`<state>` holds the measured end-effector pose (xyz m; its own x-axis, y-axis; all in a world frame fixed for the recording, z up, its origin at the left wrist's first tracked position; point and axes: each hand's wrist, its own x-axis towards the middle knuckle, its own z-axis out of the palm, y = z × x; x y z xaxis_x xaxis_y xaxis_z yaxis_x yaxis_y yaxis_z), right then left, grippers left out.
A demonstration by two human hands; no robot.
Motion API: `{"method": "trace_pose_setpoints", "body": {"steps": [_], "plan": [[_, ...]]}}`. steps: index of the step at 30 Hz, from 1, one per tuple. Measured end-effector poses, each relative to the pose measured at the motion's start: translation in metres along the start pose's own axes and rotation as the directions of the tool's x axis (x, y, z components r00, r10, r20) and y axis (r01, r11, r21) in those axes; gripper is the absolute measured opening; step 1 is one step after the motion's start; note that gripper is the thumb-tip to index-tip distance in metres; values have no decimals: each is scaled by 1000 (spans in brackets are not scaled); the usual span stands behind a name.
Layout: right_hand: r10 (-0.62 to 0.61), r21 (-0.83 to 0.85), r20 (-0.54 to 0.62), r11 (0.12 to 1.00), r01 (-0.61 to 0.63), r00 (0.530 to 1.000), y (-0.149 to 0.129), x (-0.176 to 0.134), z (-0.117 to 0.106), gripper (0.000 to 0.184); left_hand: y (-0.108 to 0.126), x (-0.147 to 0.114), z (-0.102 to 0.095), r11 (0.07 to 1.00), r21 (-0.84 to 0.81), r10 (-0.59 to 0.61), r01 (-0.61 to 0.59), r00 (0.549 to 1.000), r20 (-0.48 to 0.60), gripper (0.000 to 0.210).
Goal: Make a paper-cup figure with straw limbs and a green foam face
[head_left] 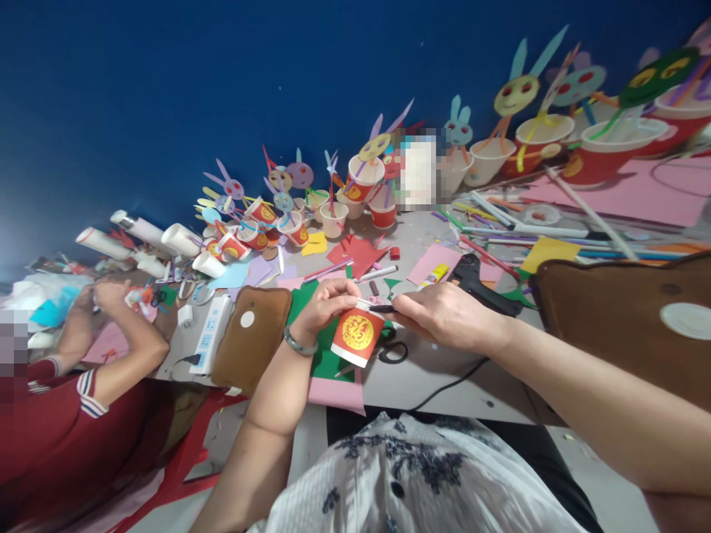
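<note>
At the far left, a co-worker in a red shirt [67, 437] bends both arms over the counter [444, 385]. Next come a white power strip [212, 337] and a brown mat [252, 337] bearing a white disc. The person's left hand [329, 305] (a bangle [300, 341] circles its wrist) pinches the rim of a red paper cup [355, 339] with a gold emblem. The cup is held slightly tilted between the hands, in front of green paper [327, 363]. The right hand [441, 314] is closed around a slim dark tool [382, 309], its end at the rim; whether they touch cannot be told. Black loops [393, 352] lie just below that hand, and a black glue gun [472, 280] beyond it.
</note>
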<state>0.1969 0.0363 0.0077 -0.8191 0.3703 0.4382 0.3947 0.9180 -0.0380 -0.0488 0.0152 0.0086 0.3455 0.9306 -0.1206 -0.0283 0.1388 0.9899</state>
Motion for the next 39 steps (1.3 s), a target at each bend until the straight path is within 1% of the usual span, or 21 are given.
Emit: {"method": "trace_pose_setpoints", "body": {"steps": [2,6,8,10,13,15,18,21,24,26,31,34,39], "plan": [[14,13,17,1000,-14,1000,0,0,0,34,-1,0,-1,1000,-3,0,0,1000,-2,36],[54,41,7,998,-55,998,-1,0,2,40,-2,1,0,1000,-13,-2,1,1000,-14,37],[105,57,-4,993,-104,994,-3,0,3,41,-2,1,2,999,-37,16,-17,999,-29,38],[178,85,-21,981,-176,984,-4,0,4,41,-2,1,5,996,-67,57,-62,995,-84,39],[297,143,-18,946,-292,955,-5,0,5,41,-3,3,9,986,-69,134,-150,970,-203,39],[375,152,8,916,-372,927,-4,1,6,41,-6,4,12,980,-45,176,-194,949,-260,37],[453,118,56,882,-457,890,-4,2,6,44,-10,6,15,969,36,243,-245,916,-318,34],[487,55,84,869,-492,869,-5,3,5,48,-11,7,18,946,168,320,-277,879,-354,33],[499,8,100,865,-502,861,-6,5,5,53,-11,7,22,902,313,404,-299,842,-359,32],[507,-3,112,860,-510,855,-7,6,5,54,-11,6,25,875,374,438,-308,832,-341,30],[530,17,132,844,-537,838,-8,7,4,51,-13,3,31,846,424,461,-323,842,-279,26],[522,54,119,846,-530,845,-9,8,3,50,-15,1,33,832,433,476,-347,847,-235,24],[497,106,77,858,-503,864,-9,6,3,47,-16,0,34,847,415,448,-331,866,-222,26]]}}
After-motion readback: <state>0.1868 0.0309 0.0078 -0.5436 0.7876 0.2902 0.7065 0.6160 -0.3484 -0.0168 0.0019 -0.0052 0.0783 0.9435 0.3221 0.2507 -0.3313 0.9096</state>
